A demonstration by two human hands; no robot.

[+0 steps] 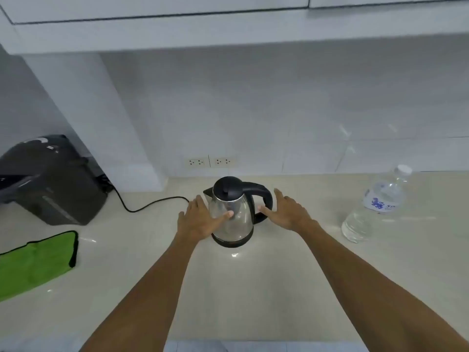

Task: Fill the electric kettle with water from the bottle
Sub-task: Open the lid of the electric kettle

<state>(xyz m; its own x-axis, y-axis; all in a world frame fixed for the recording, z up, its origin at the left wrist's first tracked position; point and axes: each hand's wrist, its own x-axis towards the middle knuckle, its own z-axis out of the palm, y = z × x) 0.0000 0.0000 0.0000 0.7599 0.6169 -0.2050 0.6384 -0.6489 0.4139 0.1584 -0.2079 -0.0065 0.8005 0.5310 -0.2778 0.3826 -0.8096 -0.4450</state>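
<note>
A steel electric kettle (237, 224) with a black lid, black handle and black base stands on the pale counter (253, 288), its lid down. My left hand (200, 219) lies against the kettle's left side, fingers spread, thumb touching the steel body. My right hand (286, 210) hovers flat at the handle on the right, fingers apart, thumb at the handle; it holds nothing. A clear water bottle (373, 207) with a white cap and a blue label stands capped at the right, well apart from both hands.
A black appliance (50, 181) sits at the back left, with a black cord (149, 204) running across the counter toward the kettle. A green cloth (35, 262) lies at the left edge. Wall sockets (209, 162) are behind the kettle. Cabinets hang overhead.
</note>
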